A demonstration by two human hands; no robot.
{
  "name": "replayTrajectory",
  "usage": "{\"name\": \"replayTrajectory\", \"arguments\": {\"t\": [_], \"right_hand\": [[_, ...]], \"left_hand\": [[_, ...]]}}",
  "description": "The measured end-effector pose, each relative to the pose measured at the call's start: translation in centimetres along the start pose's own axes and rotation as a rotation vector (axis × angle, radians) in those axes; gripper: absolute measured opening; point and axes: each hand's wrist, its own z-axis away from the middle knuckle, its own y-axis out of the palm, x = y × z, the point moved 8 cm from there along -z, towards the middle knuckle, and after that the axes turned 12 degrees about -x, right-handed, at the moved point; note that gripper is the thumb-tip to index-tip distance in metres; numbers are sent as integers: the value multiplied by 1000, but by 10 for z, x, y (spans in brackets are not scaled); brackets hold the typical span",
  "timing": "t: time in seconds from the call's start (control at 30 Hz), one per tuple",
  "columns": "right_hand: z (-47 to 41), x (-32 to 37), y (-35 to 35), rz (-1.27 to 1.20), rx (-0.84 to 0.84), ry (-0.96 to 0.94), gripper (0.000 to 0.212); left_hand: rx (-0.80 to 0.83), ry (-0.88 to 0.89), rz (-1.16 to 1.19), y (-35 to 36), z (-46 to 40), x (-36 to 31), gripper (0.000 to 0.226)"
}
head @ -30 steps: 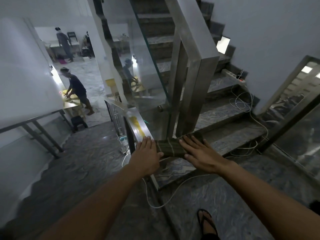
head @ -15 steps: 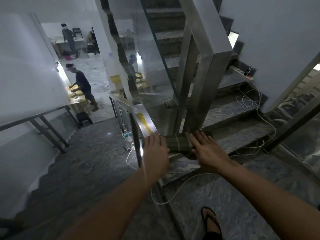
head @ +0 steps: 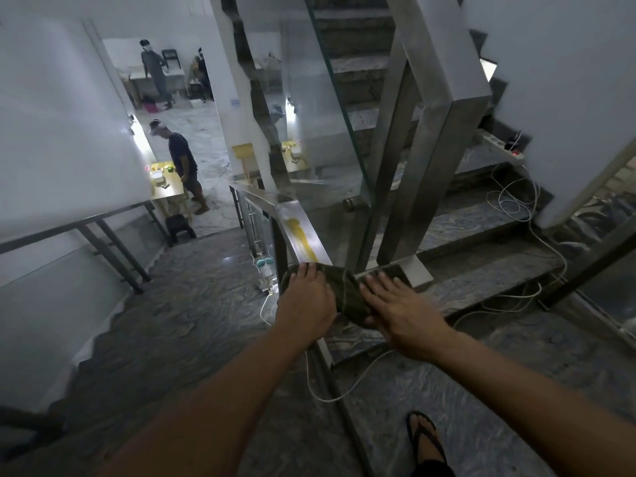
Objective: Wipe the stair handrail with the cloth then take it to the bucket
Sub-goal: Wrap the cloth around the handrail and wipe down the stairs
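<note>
A dark green striped cloth (head: 346, 290) lies draped over the near end of the flat steel handrail (head: 292, 218), which runs down and away to the left. A yellow smear (head: 303, 239) streaks the rail just beyond the cloth. My left hand (head: 306, 301) presses flat on the cloth's left part, fingers pointing up the rail. My right hand (head: 395, 308) lies flat on its right part, thumb tucked under the cloth's lower edge. No bucket is in view.
A thick steel post (head: 433, 146) and glass panel (head: 330, 132) rise just behind the cloth. White cables (head: 516, 201) trail over the marble steps from a power strip (head: 502, 149). Stairs descend at left. A person (head: 184, 166) stands at a table below; my sandalled foot (head: 425, 438) is on the landing.
Both hands have slid the cloth a little down the rail toward the yellow smear; the cloth now bunches between them. The person below has straightened up from the table.
</note>
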Motion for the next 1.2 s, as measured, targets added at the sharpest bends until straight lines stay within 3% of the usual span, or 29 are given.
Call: {"name": "replayTrajectory", "arguments": {"t": [0.27, 0.5, 0.73, 1.07, 1.2], "right_hand": [[-17, 37, 10, 12, 9, 74, 79], [-35, 66, 13, -32, 66, 121, 66], [-68, 81, 27, 19, 97, 252, 70], [-121, 66, 23, -16, -101, 333, 81], [-144, 63, 28, -25, -163, 350, 76]], "left_hand": [[149, 126, -152, 2, -40, 24, 51], [183, 138, -167, 5, -90, 45, 58], [200, 115, -185, 18, -126, 59, 60], [158, 149, -179, 17, -179, 78, 56], [132, 74, -57, 15, -194, 88, 54]]}}
